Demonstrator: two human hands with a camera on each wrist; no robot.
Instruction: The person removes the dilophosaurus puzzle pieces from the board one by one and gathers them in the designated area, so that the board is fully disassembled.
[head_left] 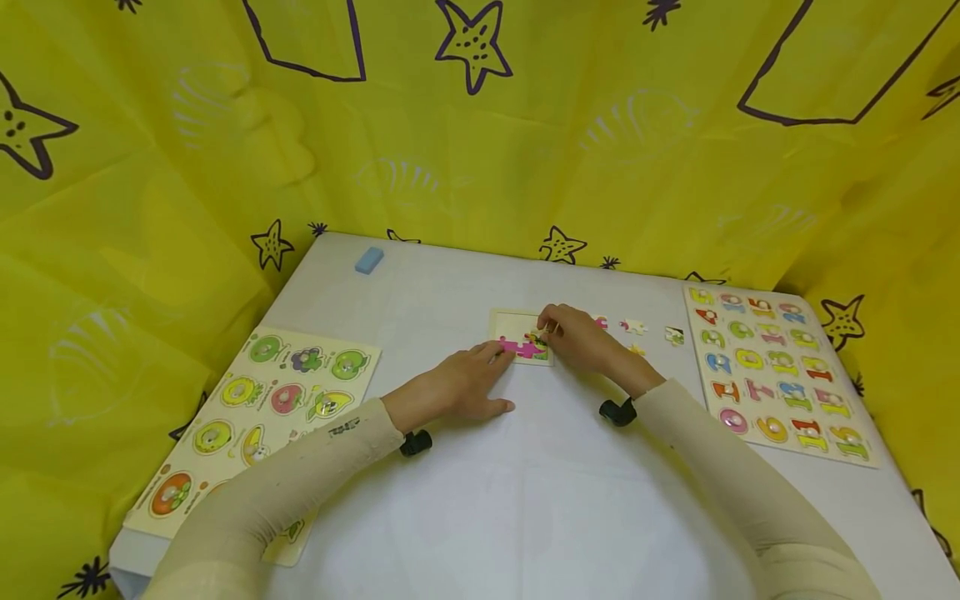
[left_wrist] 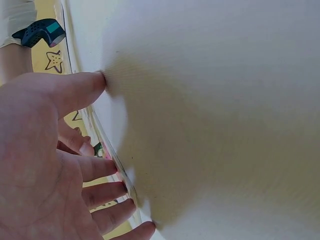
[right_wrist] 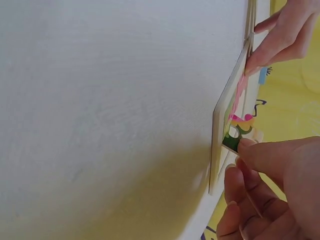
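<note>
A small square puzzle tray (head_left: 512, 314) with a pale wooden border lies mid-table, and pink pieces (head_left: 517, 348) sit along its lower part. My left hand (head_left: 467, 383) rests at the tray's left side, fingers extended, fingertips touching its edge. In the left wrist view the palm and spread fingers (left_wrist: 102, 195) hold nothing. At the tray's right side my right hand (head_left: 581, 337) pinches a puzzle piece (right_wrist: 235, 139) between thumb and fingers. That piece shows green, white, yellow and pink, and is tilted just over the tray. The fingers hide part of it.
Several loose puzzle pieces (head_left: 633, 326) lie right of the tray. A fruit peg board (head_left: 300, 342) lies at the left, partly under the left sleeve. A number board (head_left: 780, 375) lies at the right. A blue block (head_left: 369, 260) sits near the back edge, before a yellow curtain (head_left: 525, 150).
</note>
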